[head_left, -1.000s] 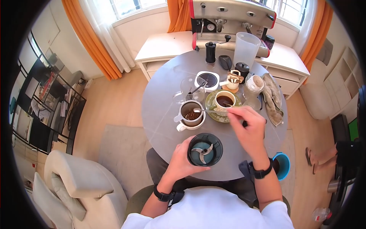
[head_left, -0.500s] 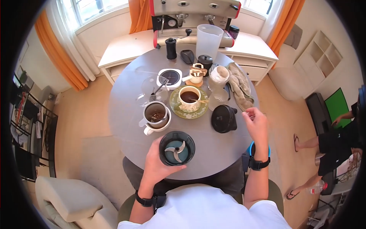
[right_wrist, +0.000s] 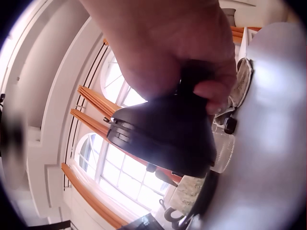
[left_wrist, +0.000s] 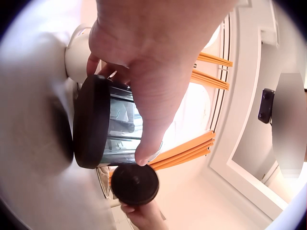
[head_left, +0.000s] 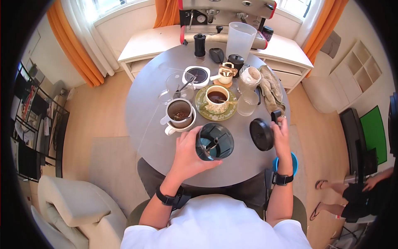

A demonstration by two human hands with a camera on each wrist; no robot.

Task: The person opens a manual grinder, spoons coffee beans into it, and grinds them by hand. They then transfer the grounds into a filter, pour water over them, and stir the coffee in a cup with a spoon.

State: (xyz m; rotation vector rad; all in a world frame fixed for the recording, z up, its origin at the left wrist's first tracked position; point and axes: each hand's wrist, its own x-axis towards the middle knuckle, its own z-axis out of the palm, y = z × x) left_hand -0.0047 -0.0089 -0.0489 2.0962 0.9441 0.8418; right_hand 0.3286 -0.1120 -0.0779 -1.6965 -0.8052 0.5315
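Note:
My left hand [head_left: 188, 153] grips a dark chopper bowl [head_left: 214, 141] with a metal blade inside, tilted toward the right above the round grey table [head_left: 149, 124]. In the left wrist view the fingers [left_wrist: 148, 96] wrap the bowl's clear wall [left_wrist: 117, 127]. My right hand [head_left: 281, 132] holds a round black lid [head_left: 262, 134] by its handle, lifted on edge just right of the bowl. The right wrist view shows the lid [right_wrist: 163, 134] under my curled fingers [right_wrist: 211, 91]. A white mug with a filter [head_left: 179, 114] stands left of the bowl.
A cup of coffee on a green saucer [head_left: 217, 99], an empty glass [head_left: 248, 103], a small scale [head_left: 197, 75], a tall plastic jug [head_left: 241, 39] and a folded cloth [head_left: 271, 89] fill the table's far side. An espresso machine [head_left: 226, 12] stands behind. A person stands at the right [head_left: 352, 195].
My right hand has picked the black lid up off the table and raised it on edge. My left hand has tilted the chopper bowl to the right, toward the lid.

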